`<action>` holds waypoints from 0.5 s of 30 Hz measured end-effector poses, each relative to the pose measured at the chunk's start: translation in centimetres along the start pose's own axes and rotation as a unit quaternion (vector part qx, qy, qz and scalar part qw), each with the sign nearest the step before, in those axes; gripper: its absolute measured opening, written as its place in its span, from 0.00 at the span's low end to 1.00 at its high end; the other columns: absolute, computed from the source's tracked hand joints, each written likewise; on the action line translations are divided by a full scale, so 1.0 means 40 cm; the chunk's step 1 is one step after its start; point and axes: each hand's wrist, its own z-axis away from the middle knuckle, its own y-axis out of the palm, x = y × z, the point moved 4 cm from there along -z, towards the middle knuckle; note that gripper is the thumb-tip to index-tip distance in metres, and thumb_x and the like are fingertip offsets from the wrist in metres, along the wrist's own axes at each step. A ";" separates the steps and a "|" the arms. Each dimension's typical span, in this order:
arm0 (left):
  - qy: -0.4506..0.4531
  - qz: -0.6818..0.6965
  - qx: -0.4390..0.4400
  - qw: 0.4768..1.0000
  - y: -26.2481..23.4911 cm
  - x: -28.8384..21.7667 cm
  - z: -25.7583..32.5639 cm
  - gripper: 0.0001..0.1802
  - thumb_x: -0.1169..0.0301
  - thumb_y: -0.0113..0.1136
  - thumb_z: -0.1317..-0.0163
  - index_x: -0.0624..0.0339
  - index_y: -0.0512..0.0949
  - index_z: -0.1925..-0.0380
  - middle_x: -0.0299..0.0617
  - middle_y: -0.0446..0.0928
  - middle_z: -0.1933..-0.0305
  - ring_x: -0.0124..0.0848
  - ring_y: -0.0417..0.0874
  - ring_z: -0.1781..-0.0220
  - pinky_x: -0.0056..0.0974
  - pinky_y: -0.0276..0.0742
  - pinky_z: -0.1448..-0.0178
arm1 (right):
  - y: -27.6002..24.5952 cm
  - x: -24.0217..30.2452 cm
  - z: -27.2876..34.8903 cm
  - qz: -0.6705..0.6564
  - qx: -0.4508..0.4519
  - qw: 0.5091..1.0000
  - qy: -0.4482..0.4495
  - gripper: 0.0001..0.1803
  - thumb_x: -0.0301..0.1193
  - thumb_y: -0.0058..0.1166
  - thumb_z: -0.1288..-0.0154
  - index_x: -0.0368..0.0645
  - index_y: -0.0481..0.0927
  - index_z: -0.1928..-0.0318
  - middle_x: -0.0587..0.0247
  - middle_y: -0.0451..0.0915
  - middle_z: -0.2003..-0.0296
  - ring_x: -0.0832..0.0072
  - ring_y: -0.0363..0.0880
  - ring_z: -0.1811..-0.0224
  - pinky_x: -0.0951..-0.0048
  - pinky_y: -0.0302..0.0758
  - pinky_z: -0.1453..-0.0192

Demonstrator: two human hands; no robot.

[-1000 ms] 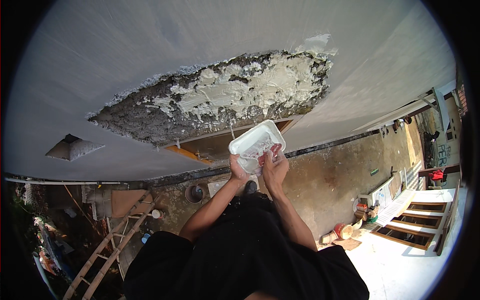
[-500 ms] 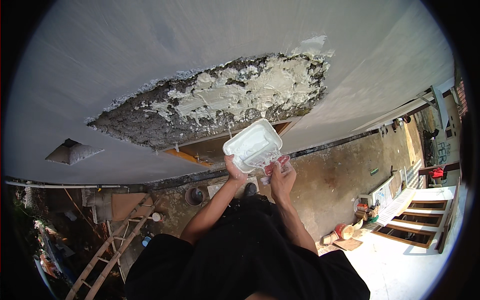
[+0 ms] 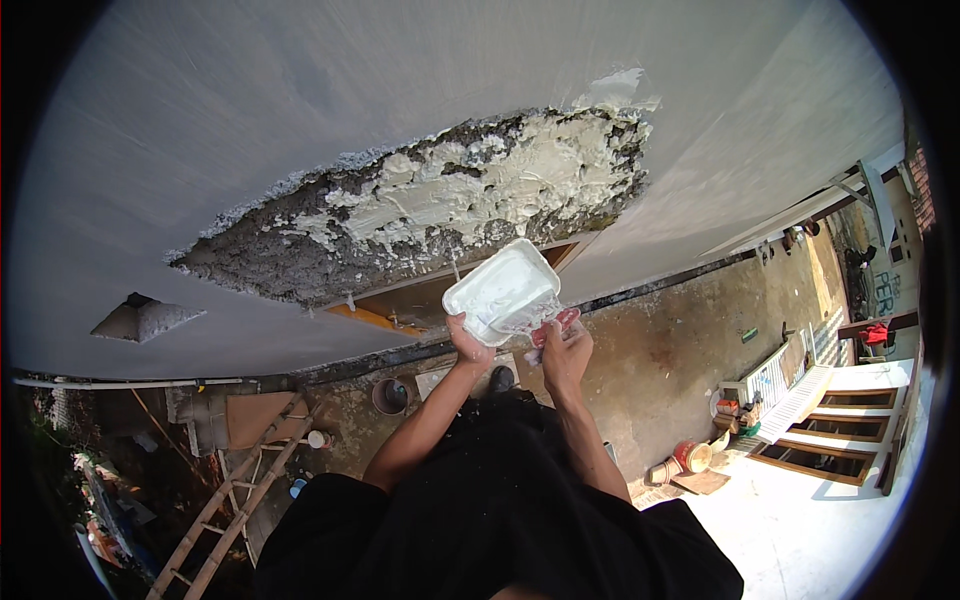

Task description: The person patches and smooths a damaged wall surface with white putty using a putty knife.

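Observation:
My left hand [image 3: 470, 342] grips the near left edge of a shallow white plastic tray [image 3: 497, 283], which has wet white plaster smeared inside. In my right hand [image 3: 567, 357] is a scraper with a red handle [image 3: 556, 328], held at the tray's near right corner. The scraper's blade is hard to make out against the plaster. White paste clings to my right fingers. Beyond the tray, the grey wall has a rough, broken patch [image 3: 290, 250] of bare masonry, with lumpy cream-white plaster [image 3: 440, 195] spread over its middle and right part.
A wooden ladder [image 3: 232, 505] leans at the lower left. By my feet stands a bucket [image 3: 390, 396]. Below the patch is a wood-framed opening [image 3: 400, 303]. A small diamond-shaped recess [image 3: 148, 318] sits in the wall at left. Pots [image 3: 692, 457] stand on the right.
The view has shifted slightly. Both hands keep their holds, with the scraper still at the tray's near right corner.

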 end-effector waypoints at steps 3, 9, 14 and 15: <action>-0.004 0.013 0.007 1.000 0.006 -0.006 -0.005 0.38 0.51 0.38 0.45 0.62 0.60 0.37 0.49 0.64 0.35 0.48 0.66 0.35 0.50 0.59 0.32 | 0.007 0.004 -0.003 -0.044 -0.001 0.999 -0.014 0.08 0.24 0.44 0.35 0.32 0.74 0.69 0.63 0.75 0.80 0.79 0.71 0.87 0.78 0.69 0.87; -0.010 0.031 0.002 0.999 0.022 -0.021 -0.011 0.40 0.51 0.40 0.48 0.62 0.59 0.36 0.50 0.63 0.35 0.48 0.65 0.34 0.51 0.58 0.31 | 0.018 0.040 -0.019 -0.079 0.040 0.996 0.003 0.08 0.24 0.44 0.35 0.32 0.75 0.68 0.64 0.75 0.81 0.80 0.69 0.89 0.78 0.66 0.88; -0.002 0.023 0.005 1.000 0.023 -0.031 -0.012 0.41 0.51 0.41 0.50 0.62 0.59 0.36 0.50 0.63 0.35 0.48 0.64 0.34 0.51 0.58 0.31 | 0.021 0.037 -0.023 -0.040 0.035 0.998 -0.019 0.08 0.24 0.44 0.35 0.32 0.75 0.67 0.64 0.75 0.81 0.81 0.69 0.89 0.78 0.65 0.88; -0.006 0.024 0.002 1.000 0.019 -0.031 -0.013 0.41 0.52 0.41 0.50 0.62 0.59 0.36 0.50 0.63 0.35 0.48 0.64 0.34 0.51 0.58 0.31 | 0.021 0.038 -0.025 -0.027 0.040 0.999 -0.020 0.08 0.24 0.44 0.35 0.32 0.75 0.66 0.64 0.76 0.81 0.81 0.69 0.89 0.78 0.65 0.88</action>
